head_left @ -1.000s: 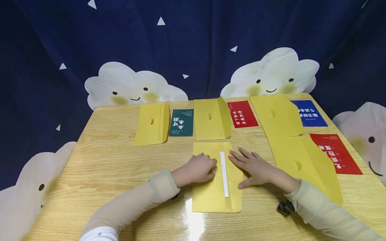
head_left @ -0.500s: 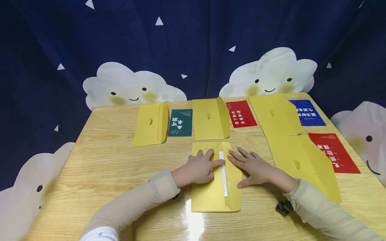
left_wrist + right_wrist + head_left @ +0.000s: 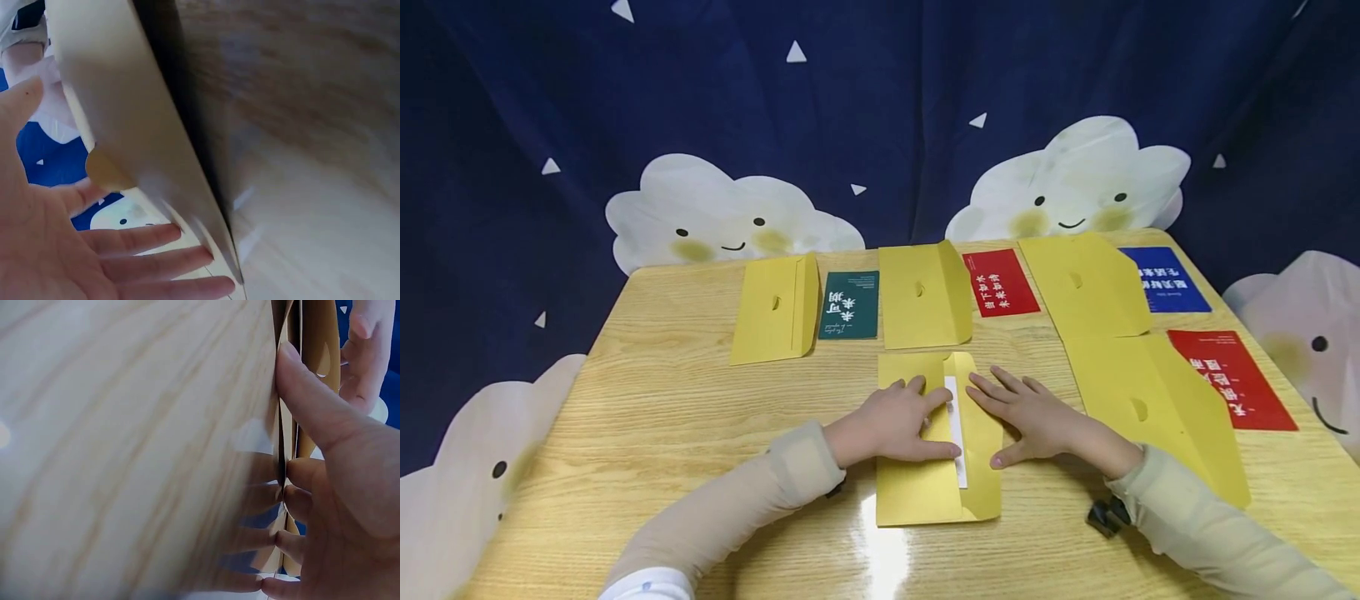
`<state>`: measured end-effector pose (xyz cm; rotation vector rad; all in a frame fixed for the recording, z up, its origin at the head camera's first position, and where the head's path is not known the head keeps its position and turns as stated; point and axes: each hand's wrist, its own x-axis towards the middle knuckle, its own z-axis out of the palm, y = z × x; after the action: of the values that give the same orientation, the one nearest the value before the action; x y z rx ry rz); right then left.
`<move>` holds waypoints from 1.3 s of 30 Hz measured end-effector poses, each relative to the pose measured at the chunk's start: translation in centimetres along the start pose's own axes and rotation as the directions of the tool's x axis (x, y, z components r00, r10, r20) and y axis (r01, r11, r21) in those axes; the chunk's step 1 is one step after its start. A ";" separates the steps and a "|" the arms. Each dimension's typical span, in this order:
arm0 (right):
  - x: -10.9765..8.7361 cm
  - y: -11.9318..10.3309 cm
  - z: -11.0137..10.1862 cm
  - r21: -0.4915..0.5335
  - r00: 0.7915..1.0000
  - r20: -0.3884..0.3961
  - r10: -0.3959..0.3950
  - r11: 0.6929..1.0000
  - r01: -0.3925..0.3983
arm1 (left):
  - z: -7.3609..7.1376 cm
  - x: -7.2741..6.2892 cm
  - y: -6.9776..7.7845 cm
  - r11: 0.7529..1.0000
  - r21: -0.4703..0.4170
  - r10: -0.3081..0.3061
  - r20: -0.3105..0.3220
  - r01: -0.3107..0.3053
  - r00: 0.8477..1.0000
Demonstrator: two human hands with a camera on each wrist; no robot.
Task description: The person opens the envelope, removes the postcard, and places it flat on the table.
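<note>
A yellow envelope (image 3: 917, 492) lies at the middle front of the table, its flap (image 3: 981, 492) unfolded to the right. Along its mouth shows a narrow white strip (image 3: 961, 475). My left hand (image 3: 898, 423) is over the envelope's body in the head view, thumb and index finger reaching to the white strip. In the left wrist view that hand's fingers are extended along the envelope's side, the thumb standing apart. With fingers spread, my right hand (image 3: 1033, 419) presses the flap's outer edge. Its thumb (image 3: 312, 394) and fingertips touch the paper edge in the right wrist view.
Behind are more yellow envelopes, one at left (image 3: 767, 317) and one in the centre (image 3: 913, 317). A green card (image 3: 850, 325) and a red card (image 3: 1011, 292) lie beside them. Two envelopes at right (image 3: 1075, 308) partly cover a blue card (image 3: 1176, 292) and another red card (image 3: 1262, 392).
My left hand has uncurled, first extending the index finger to the white strip, now the thumb too. The envelope's mouth edge has shifted slightly left at the top. My right hand stays put.
</note>
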<state>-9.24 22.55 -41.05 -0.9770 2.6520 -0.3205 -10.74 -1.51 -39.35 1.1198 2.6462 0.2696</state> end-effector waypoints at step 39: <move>0.6 -0.9 -0.5 -0.169 0.995 0.067 -0.073 0.982 0.083 | 0.6 0.5 1.1 0.995 -0.014 -0.095 -0.009 0.095 0.995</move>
<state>-9.31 21.54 -40.42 -1.1266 2.6249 -0.0775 -10.12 -0.32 -39.74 0.9880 2.6920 0.2747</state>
